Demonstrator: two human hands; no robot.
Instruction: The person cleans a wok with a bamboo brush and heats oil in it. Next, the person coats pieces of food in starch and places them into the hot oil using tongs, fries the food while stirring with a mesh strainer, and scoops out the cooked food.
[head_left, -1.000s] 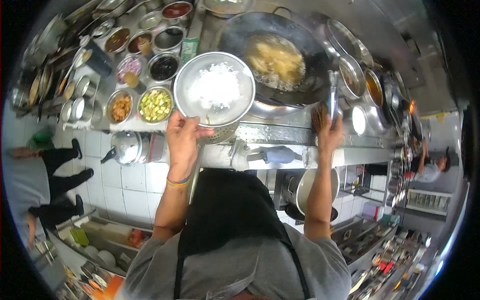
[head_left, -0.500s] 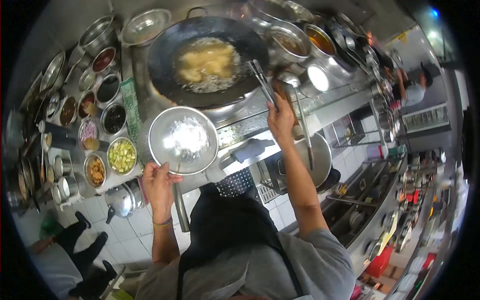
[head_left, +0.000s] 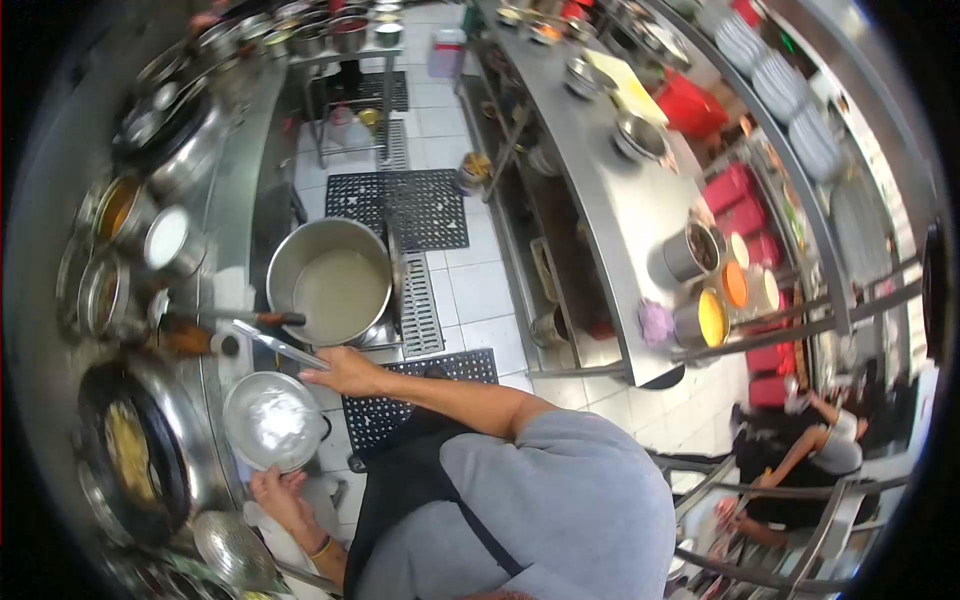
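Note:
My left hand (head_left: 285, 500) pinches the near rim of a round metal bowl (head_left: 240, 415) with white residue or glare in its middle. My right hand (head_left: 345, 372) is closed around metal tongs (head_left: 275, 345), which point left above the bowl's far side. A dark-handled ladle (head_left: 235, 315) lies close beyond the tongs. To the left, a black wok (head_left: 172, 470) contains golden food (head_left: 130, 450) in oil. A perforated skimmer (head_left: 235, 550) lies near my left forearm.
A large pot (head_left: 290, 250) of cloudy liquid stands beyond my right hand. Metal pots (head_left: 125, 215) line the left counter. Across the tiled aisle with its black mats (head_left: 430, 225) runs a steel table (head_left: 590, 180). Another person (head_left: 835, 450) is at lower right.
My view has swung right towards the aisle and steel table. The bowl and tongs have moved with my hands, away from the wok. Both hands keep their hold.

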